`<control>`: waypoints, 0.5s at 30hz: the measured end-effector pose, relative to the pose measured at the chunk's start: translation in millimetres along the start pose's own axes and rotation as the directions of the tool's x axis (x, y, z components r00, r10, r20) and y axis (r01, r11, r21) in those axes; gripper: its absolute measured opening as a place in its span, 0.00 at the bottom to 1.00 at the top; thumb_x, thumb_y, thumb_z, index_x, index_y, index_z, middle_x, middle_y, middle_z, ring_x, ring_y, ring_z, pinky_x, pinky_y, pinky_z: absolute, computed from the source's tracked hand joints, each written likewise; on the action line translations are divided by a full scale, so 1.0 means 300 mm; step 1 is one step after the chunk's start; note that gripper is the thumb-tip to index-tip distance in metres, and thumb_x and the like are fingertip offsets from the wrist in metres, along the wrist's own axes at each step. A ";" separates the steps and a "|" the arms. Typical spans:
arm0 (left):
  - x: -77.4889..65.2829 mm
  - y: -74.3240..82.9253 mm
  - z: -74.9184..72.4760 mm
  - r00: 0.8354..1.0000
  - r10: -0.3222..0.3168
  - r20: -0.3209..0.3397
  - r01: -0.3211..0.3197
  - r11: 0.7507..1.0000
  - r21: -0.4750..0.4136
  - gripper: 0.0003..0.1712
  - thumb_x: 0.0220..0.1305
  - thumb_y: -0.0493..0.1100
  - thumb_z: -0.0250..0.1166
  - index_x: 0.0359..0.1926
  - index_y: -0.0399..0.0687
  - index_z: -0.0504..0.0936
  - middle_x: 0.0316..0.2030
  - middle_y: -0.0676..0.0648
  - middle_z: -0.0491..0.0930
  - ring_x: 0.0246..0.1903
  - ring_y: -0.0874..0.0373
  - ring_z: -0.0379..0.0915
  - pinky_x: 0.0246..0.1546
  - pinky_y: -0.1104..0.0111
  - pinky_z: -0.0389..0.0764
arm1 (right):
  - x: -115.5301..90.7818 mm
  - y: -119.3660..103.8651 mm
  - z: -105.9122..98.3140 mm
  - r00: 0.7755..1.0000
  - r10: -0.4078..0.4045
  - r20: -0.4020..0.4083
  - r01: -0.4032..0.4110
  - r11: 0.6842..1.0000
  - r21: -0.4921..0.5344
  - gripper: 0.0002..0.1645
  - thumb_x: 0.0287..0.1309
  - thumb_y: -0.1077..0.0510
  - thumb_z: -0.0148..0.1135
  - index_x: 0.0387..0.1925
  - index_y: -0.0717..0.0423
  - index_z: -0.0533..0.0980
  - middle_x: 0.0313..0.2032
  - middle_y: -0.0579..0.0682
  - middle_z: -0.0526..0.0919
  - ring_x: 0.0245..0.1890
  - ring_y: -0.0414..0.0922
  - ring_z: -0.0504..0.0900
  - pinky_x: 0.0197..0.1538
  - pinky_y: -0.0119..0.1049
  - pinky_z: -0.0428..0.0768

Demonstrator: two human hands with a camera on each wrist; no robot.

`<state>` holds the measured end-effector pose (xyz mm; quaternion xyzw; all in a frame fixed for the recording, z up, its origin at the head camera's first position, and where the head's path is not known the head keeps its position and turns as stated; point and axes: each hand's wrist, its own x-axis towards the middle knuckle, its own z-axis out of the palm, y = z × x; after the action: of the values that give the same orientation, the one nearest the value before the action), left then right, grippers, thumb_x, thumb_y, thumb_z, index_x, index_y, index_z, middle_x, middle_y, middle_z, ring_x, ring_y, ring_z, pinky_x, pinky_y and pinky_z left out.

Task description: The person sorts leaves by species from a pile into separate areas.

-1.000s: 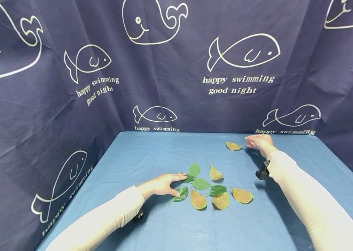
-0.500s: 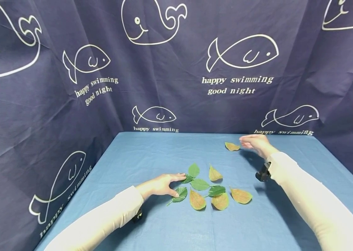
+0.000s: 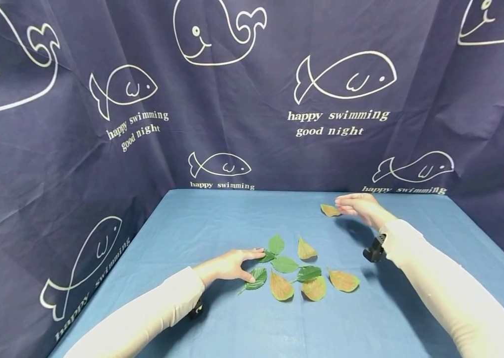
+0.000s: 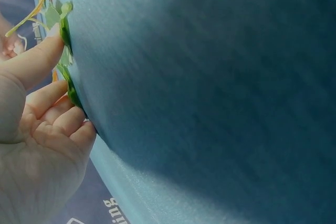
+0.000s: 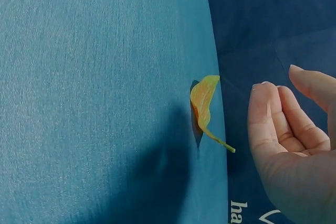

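My left hand [image 3: 230,265] rests on two green leaves at the middle of the table: its thumb touches the ribbed leaf [image 3: 258,279], and a fingertip lies on the darker leaf [image 3: 267,257]. The left wrist view shows the hand [image 4: 44,121] side-on, spread thumb and fingers against the leaf edges. At the back right, my right hand [image 3: 361,207] hovers close to a single yellow-brown leaf [image 3: 328,210]. In the right wrist view its fingers [image 5: 261,114] bend slightly, the thumb stands apart, and nothing is between them; the leaf [image 5: 202,103] lies curled on the cloth.
Right of my left hand lie more green leaves [image 3: 285,264] and several yellow-brown leaves [image 3: 344,281], one partly under a green leaf [image 3: 309,273]. Blue cloth covers the table [image 3: 216,214]. A dark printed curtain [image 3: 261,99] hangs behind and at the sides.
My right hand has moved left to the lone yellow-brown leaf, its fingers now by the leaf's right end. The left hand stays on the green leaves.
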<state>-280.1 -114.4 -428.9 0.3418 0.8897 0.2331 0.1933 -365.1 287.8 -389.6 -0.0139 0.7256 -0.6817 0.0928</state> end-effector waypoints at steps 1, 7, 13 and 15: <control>0.000 0.001 0.000 1.000 -0.001 0.000 0.001 1.000 0.006 0.42 0.58 0.42 0.71 0.71 0.49 0.64 0.74 0.50 0.57 0.73 0.49 0.51 0.71 0.49 0.57 | -0.002 -0.003 0.001 1.000 -0.003 0.004 0.003 1.000 0.005 0.29 0.64 0.67 0.58 0.62 0.79 0.64 0.29 0.38 0.87 0.35 0.34 0.86 0.51 0.32 0.82; 0.000 0.001 0.000 1.000 0.005 0.002 -0.005 1.000 0.023 0.42 0.58 0.42 0.71 0.71 0.48 0.64 0.73 0.49 0.58 0.73 0.49 0.52 0.71 0.50 0.57 | -0.012 -0.014 0.025 0.999 -0.012 0.033 0.014 0.998 -0.054 0.33 0.63 0.65 0.60 0.63 0.80 0.61 0.31 0.38 0.87 0.34 0.34 0.86 0.51 0.33 0.82; 0.006 -0.006 0.001 1.000 0.014 -0.009 -0.014 0.999 0.033 0.42 0.57 0.43 0.71 0.71 0.47 0.65 0.73 0.48 0.58 0.73 0.49 0.52 0.71 0.49 0.57 | -0.016 -0.024 0.044 0.998 -0.004 0.061 0.009 0.995 -0.098 0.29 0.63 0.63 0.61 0.61 0.74 0.66 0.32 0.37 0.86 0.37 0.35 0.86 0.54 0.37 0.81; 0.007 -0.006 0.002 1.000 0.018 -0.013 -0.018 0.999 0.041 0.42 0.57 0.43 0.71 0.71 0.47 0.65 0.73 0.48 0.59 0.73 0.49 0.53 0.71 0.49 0.57 | -0.017 -0.027 0.048 0.997 -0.005 0.071 0.011 0.997 -0.081 0.23 0.63 0.64 0.60 0.58 0.71 0.71 0.32 0.37 0.87 0.36 0.36 0.86 0.54 0.38 0.81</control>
<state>-282.2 -113.9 -430.7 0.3521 0.8924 0.2189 0.1782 -358.7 273.8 -381.9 -0.0448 0.7489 -0.6511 0.1153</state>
